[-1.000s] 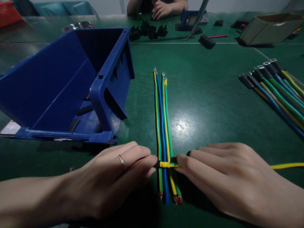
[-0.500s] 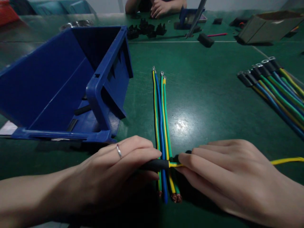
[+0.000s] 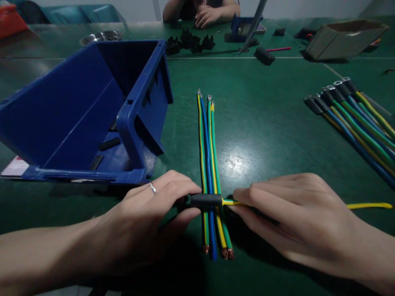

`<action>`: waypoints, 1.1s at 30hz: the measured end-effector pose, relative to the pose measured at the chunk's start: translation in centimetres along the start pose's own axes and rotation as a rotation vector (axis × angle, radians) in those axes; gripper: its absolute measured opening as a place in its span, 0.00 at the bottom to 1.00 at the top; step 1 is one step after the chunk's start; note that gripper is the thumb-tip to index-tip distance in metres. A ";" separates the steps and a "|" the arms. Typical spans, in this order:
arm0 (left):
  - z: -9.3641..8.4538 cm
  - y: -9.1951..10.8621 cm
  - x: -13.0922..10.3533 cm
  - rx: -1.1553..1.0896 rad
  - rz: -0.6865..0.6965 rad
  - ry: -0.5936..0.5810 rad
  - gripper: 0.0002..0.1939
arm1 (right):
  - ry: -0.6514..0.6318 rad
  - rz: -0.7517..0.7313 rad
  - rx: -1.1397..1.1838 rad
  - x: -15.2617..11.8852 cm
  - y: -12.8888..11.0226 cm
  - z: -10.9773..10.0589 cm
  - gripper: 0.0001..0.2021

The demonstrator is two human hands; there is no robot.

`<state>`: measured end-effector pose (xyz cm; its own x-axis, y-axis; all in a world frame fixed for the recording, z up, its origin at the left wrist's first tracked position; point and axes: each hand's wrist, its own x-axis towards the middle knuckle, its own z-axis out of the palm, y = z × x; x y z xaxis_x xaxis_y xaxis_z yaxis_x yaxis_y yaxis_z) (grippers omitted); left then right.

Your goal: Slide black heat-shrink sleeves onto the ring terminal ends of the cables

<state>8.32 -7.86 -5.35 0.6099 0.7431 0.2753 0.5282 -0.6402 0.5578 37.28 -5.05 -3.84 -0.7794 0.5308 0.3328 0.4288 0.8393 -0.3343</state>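
Observation:
My left hand (image 3: pixel 154 218) pinches a black sleeve (image 3: pixel 206 200) that sits on the end of a yellow-green wire (image 3: pixel 367 205). My right hand (image 3: pixel 293 218) grips that wire just right of the sleeve; the wire runs off to the right behind the hand. Sleeve and wire lie crosswise over three parallel wires (image 3: pixel 210 164), blue and yellow-green, with ring terminals at their far ends and bare copper at the near ends.
A tilted blue plastic bin (image 3: pixel 92 111) with black sleeves inside stands at the left. Several finished wires with black sleeves (image 3: pixel 354 119) lie at the right. Across the table another person's hands (image 3: pixel 205 16), black parts (image 3: pixel 191 41) and a cardboard box (image 3: pixel 342 39).
The black sleeve has slid rightward along the yellow-green wire, covering more of its end. Both hands have shifted slightly away from me.

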 end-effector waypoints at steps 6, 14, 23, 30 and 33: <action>0.2 0.1 -0.2 -0.140 0.025 0.053 0.09 | -0.045 -0.008 0.016 -0.1 -0.1 0.3 0.15; 0.0 0.0 -0.4 -0.294 0.014 0.030 0.15 | -0.015 -0.018 0.013 -0.2 -0.4 0.6 0.16; 0.2 -0.5 -0.7 -0.312 0.047 0.004 0.18 | -0.029 0.005 0.035 0.0 -0.7 0.5 0.21; -0.2 -0.5 -0.4 -0.309 0.038 -0.040 0.21 | -0.069 0.026 0.107 0.2 -0.7 0.4 0.19; -0.5 -0.4 -0.3 -0.312 0.053 -0.086 0.21 | -0.068 0.036 0.107 0.2 -0.8 0.4 0.18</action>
<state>7.62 -7.66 -5.24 0.6862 0.6830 0.2505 0.2962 -0.5768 0.7613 36.58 -5.62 -3.91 -0.7950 0.5483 0.2595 0.4090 0.8004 -0.4383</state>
